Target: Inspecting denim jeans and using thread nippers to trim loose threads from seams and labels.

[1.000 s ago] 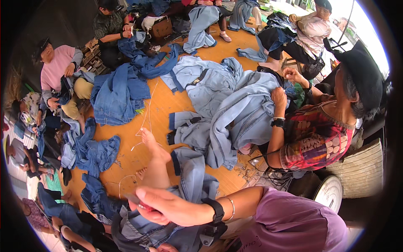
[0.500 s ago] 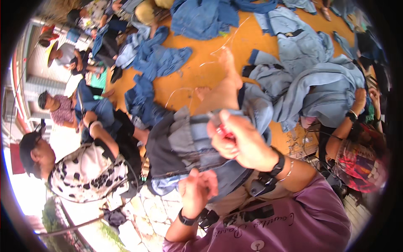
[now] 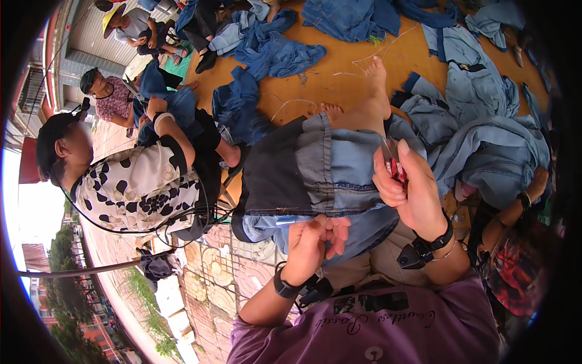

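Across my lap lies a denim garment [image 3: 348, 173] in pale blue with a black lining or pocket panel [image 3: 273, 164]. My left hand [image 3: 312, 239] is at its near edge, fingers curled and thumb pressed against the seam, pinching the cloth. A small pale-blue strip [image 3: 294, 220] shows beside that thumb. In my right hand [image 3: 412, 188], raised over the garment's right part, are small red-handled snips [image 3: 395, 168], gripped in a closed fist with a metal blade pointing up. The fingers hide most of the tool.
Jeans [image 3: 273, 51] lie scattered on the orange-brown board [image 3: 339, 73], with loose white threads [image 3: 291, 106]. On my left sits a person in a spotted shirt [image 3: 139, 188]. Another person's arm [image 3: 515, 206] works on pale denim [image 3: 491, 151] at right. My bare foot [image 3: 376, 79] rests ahead.
The view has shifted, so the scene sits further right and lower. My right hand with the snips has moved away from the left hand, toward the garment's right side.
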### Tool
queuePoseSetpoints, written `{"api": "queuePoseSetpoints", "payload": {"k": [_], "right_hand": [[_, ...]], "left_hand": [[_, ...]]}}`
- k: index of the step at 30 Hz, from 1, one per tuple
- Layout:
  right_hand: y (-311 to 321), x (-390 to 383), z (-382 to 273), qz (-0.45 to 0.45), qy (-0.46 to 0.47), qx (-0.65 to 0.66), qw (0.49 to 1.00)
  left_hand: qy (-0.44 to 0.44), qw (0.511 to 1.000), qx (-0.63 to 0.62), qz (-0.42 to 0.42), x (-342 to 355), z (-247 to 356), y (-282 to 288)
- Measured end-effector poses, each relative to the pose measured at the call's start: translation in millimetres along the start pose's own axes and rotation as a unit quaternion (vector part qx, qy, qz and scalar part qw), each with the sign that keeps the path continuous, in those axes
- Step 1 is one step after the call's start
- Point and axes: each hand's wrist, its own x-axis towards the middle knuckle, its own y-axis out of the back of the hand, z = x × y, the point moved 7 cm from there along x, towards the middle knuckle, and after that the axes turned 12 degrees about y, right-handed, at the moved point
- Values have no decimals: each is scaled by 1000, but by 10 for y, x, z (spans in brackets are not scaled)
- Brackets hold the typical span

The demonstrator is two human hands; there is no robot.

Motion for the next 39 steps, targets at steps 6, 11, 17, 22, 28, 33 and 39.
{"api": "queuePoseSetpoints", "payload": {"k": [6,11,17,22,28,33,39], "right_hand": [[-136,-117,-67,-76,58,-176,980],[-361,-154,-221,-116,175,-422,882],[-464,-115,-211,-147,240,-438,853],[-544,-91,-132,-236,191,-514,802],[-426,-35,-147,-194,126,-489,841],[-516,-59,-79,-239,164,-487,824],[-464,-52,-45,-234,163,-509,812]], "left_hand": [[-7,1000,16,13,27,-2,-59],[-26,999,16,-15,39,-22,-70],[-43,998,25,-42,34,-12,-93],[-22,999,47,-3,21,-42,-64],[-11,999,41,5,26,-58,-55],[-11,999,44,4,34,-36,-63],[2,999,49,15,55,-55,-55]]}}
